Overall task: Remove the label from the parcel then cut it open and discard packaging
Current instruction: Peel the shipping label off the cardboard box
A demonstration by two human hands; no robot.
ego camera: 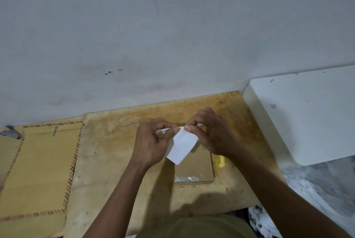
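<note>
A white label (pixel 181 146) hangs in the air above the parcel, pinched along its top edge by both hands. My left hand (pixel 151 141) grips its left top corner and my right hand (pixel 210 134) grips the right top corner. Beneath them lies the brown cardboard parcel (pixel 196 167) on the wooden board (pixel 115 151), with clear tape along its near edge. A yellow-green cutter (pixel 221 161) lies just right of the parcel, partly hidden by my right wrist.
A white block (pixel 307 115) stands at the right, over a marbled surface (pixel 322 186). A tan panel with a striped border (pixel 42 166) lies at the left. A grey wall (pixel 172 36) rises behind the board.
</note>
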